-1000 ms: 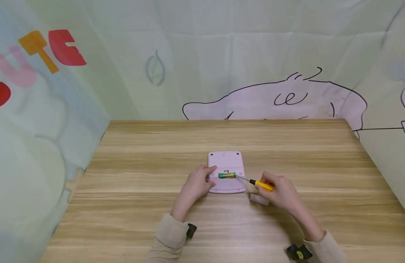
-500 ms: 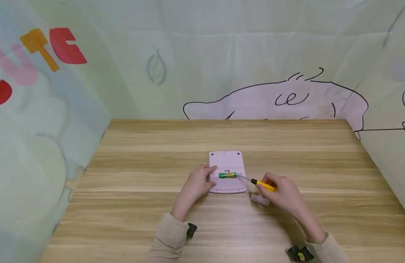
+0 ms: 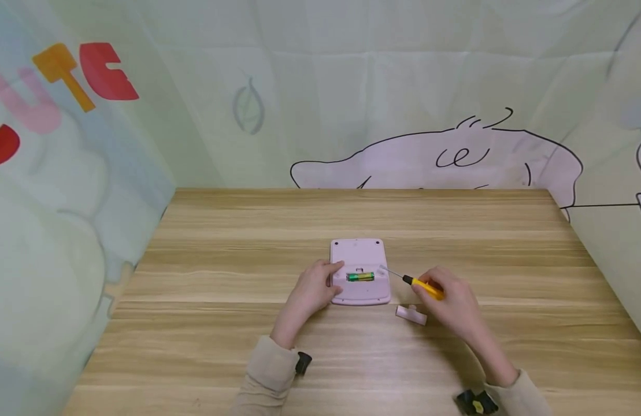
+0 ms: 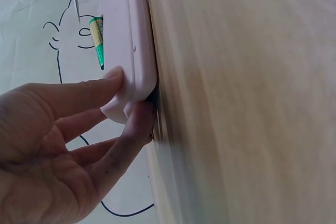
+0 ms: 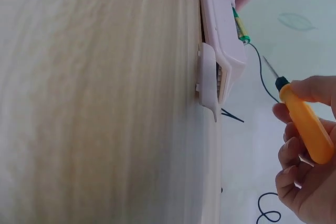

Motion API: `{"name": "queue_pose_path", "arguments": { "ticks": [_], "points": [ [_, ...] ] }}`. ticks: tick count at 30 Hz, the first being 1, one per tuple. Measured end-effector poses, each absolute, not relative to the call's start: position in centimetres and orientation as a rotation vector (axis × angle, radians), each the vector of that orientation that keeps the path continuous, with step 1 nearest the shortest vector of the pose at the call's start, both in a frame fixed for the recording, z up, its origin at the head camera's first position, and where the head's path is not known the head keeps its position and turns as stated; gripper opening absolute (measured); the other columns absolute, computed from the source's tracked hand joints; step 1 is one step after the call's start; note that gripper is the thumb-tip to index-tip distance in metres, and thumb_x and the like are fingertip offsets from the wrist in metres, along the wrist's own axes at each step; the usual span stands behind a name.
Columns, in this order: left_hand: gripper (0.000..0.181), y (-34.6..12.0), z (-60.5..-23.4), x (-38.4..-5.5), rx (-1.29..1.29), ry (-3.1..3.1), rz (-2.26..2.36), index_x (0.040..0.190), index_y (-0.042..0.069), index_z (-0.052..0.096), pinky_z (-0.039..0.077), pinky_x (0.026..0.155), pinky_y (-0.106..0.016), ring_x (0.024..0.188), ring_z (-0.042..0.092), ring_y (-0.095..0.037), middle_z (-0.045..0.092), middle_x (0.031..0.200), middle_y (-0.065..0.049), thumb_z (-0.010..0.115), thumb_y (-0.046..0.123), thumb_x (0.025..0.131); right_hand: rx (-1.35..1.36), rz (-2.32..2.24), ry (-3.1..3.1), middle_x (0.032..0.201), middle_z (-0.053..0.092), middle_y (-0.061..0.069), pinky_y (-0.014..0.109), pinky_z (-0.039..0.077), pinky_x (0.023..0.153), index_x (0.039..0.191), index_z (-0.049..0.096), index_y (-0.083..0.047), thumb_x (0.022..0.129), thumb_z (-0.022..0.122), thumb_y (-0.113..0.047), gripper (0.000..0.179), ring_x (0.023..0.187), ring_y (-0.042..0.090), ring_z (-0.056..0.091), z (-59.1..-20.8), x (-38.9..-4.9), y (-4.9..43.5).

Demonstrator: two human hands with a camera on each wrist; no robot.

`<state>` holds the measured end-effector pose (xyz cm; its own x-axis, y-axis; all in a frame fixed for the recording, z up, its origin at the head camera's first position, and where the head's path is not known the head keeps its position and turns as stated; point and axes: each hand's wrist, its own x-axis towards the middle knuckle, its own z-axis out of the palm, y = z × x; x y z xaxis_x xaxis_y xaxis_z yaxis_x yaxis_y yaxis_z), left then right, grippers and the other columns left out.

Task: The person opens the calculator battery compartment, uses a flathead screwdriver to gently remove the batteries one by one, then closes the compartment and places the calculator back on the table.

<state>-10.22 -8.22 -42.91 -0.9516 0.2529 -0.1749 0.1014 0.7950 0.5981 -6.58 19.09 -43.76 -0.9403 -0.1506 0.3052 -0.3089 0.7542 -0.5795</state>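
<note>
A pale pink calculator [image 3: 358,254] lies face down on the wooden table. One green and yellow battery [image 3: 360,277] sits in its uncovered slot, standing slightly proud in the left wrist view. My left hand [image 3: 310,289] pinches the calculator's left edge between thumb and fingers. In my right hand [image 3: 452,300] is a yellow screwdriver [image 5: 307,124], held by its handle with the thin shaft pointing left. Both wrist views show its tip apart from the battery, above the calculator's right side. A small pink battery cover [image 3: 411,315] lies just right of the calculator, below the screwdriver.
The wooden table [image 3: 247,231] reaches back to a printed cloth backdrop [image 3: 341,104]. More cloth hangs along the left and right sides. Black wrist straps show at both of my sleeves [image 3: 270,367].
The screwdriver's tip has lifted off the battery's right end and moved slightly up and right with my right hand. More of the battery cover shows. My left hand stays put.
</note>
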Motion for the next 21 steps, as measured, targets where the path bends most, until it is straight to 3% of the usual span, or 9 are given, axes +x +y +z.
{"name": "queue_pose_path", "arguments": {
  "ticks": [13,21],
  "points": [
    [0.053,-8.2,-43.0,-10.3,0.274,2.734,0.899,0.135,0.011,0.056,0.043,0.104,-0.051,0.123,0.053,-0.037,0.054,0.135,-0.022,0.071,0.011,0.085,0.257,0.947,-2.729,0.079,0.064,-0.002,0.023,0.042,0.064,0.086,0.068,-0.013,0.084,0.072,-0.016,0.005,0.07,0.008,0.052,-44.1,-6.5,19.9],
    [0.054,-8.2,-43.1,-10.2,0.273,2.736,0.91,0.135,0.01,0.056,0.042,0.105,-0.052,0.124,0.052,-0.039,0.053,0.136,-0.023,0.072,0.012,0.084,0.26,0.945,-2.716,0.069,0.056,-0.004,0.02,0.036,0.056,0.084,0.066,-0.012,0.083,0.071,-0.011,0.005,0.063,0.004,0.044,-44.3,-6.5,20.8]
  ]
}}
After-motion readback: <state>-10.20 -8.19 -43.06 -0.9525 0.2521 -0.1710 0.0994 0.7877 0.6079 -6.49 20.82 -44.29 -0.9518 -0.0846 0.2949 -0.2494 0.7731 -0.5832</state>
